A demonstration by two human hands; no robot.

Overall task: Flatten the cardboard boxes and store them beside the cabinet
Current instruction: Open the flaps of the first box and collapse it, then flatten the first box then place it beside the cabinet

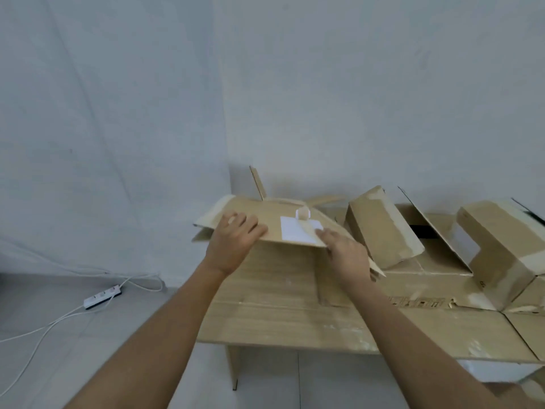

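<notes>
On the floor at far left, a white power strip (101,296) lies with its white cables (44,326) trailing along the grey tiles. Wooden table (265,314) stands against the white wall. At its left rear: a collapsed cardboard box (259,215), top panel sloping, one flap upright behind it, a white label (295,230) on top. Left hand (236,242) is released, with its fingers laid nearly straight on the panel's near left part; its thumb is out of sight. Right hand (348,255) is likewise released, its fingertips on the label's near corner. Just right of it, a small closed box (380,228) leans tilted against an open box (436,225). At far right, another closed box (501,246) is tilted. All rest on flat cardboard sheets (442,332).
</notes>
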